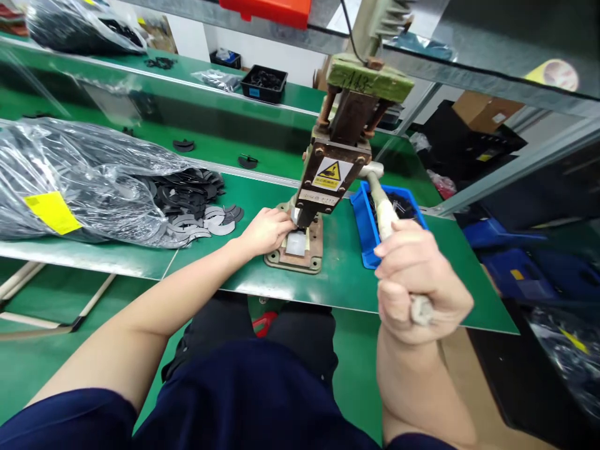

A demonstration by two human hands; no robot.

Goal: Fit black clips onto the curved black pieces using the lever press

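Green worktop [342, 284] bears the press [349, 125], whose right-side lever [385, 212], likely stiff and best held near its end, my right hand [422, 281] clasps, while whether my left hand [267, 231] pinches anything I cannot tell.

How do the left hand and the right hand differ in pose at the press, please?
The left hand is at the base of the press, while the right hand is off to the right side. The right hand is closed around the lever handle; the left hand reaches in beside the ram, its hold unclear. Both hands are bare.
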